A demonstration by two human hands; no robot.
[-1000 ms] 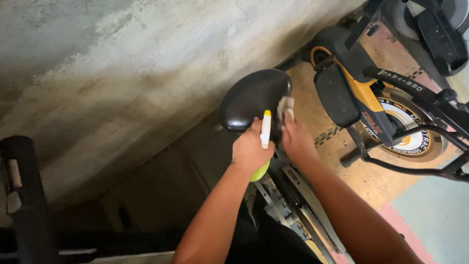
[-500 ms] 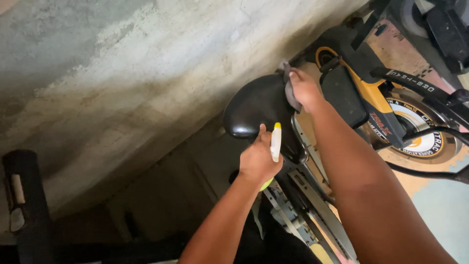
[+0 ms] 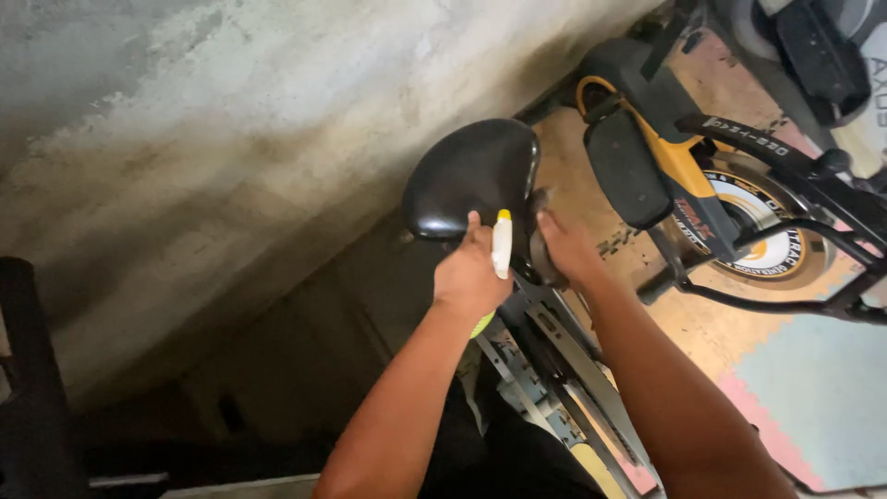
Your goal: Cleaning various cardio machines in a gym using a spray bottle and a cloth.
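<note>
Beside the concrete wall (image 3: 231, 139) | left hand (image 3: 469, 277) gripping light, rigid spray bottle (image 3: 502, 242) around its body | right hand (image 3: 565, 248) pressed under black bike saddle (image 3: 471, 176), grip unclear | saddle padded, fixed.

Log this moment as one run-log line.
left hand: holds spray bottle | right hand: cloth at rear of black bike seat | beside: yellow-black exercise bike
</note>
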